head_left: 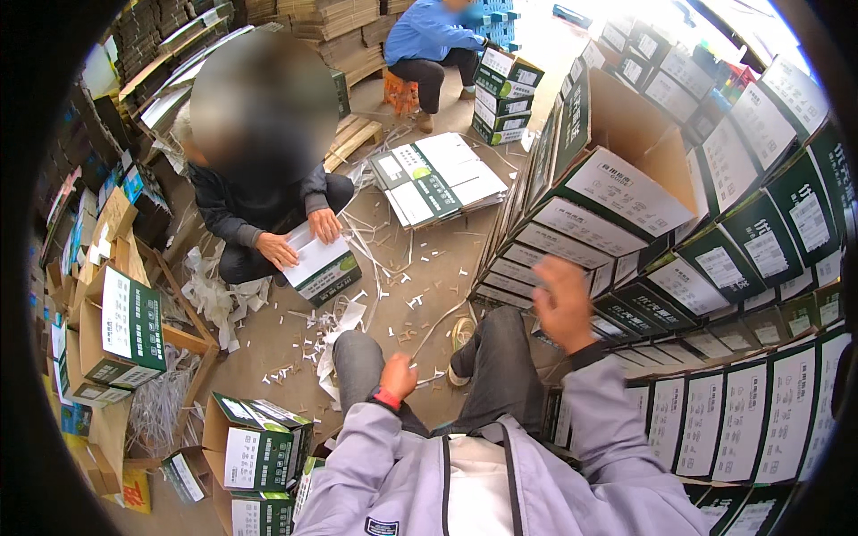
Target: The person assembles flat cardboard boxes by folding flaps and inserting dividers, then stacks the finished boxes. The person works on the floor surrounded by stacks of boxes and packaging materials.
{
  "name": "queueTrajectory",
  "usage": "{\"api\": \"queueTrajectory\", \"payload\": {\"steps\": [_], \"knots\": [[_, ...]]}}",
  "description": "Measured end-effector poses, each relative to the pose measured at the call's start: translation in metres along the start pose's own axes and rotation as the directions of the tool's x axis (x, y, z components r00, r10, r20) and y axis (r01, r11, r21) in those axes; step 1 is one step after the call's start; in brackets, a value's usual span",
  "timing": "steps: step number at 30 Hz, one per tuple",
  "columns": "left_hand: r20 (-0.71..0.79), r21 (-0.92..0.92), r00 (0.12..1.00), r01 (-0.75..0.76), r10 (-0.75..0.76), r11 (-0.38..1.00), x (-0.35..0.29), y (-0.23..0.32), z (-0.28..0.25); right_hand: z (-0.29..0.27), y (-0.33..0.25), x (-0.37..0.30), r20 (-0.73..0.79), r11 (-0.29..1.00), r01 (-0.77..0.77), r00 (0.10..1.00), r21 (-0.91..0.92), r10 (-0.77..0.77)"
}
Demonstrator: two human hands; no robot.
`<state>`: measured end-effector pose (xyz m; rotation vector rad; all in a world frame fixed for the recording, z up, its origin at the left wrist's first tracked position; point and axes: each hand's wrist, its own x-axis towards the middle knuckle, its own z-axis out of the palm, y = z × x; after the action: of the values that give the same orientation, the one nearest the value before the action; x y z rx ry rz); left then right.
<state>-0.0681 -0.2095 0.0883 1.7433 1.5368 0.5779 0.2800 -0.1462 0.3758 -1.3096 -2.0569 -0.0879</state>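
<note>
- Littered concrete floor; wooden bin holds clear plastic strips.
- Left hand closed on pale strap, running up-right toward stacked cartons.
- Right hand before the cartons, blurred, fingers outstretched.

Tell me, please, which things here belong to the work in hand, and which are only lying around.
Likely in the work:
strap, seemingly in the left hand
stacked boxes, near the right hand

Likely lying about:
white scraps
crumpled plastic
wooden pallet
</note>
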Motion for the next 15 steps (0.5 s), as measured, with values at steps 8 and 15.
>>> {"api": "queueTrajectory", "payload": {"steps": [8,15], "knots": [[-0.247,-0.238,0.933,0.203,-0.261,0.950,-0.021,-0.018,-0.043,0.137,-0.005,-0.128,0.533,0.924,-0.382,0.776,-0.029,0.337],[0.080,-0.164,0.997,0.037,-0.024,0.986,0.027,-0.014,-0.044,0.207,0.021,-0.067,0.663,0.913,-0.315,0.629,-0.260,0.406]]}}
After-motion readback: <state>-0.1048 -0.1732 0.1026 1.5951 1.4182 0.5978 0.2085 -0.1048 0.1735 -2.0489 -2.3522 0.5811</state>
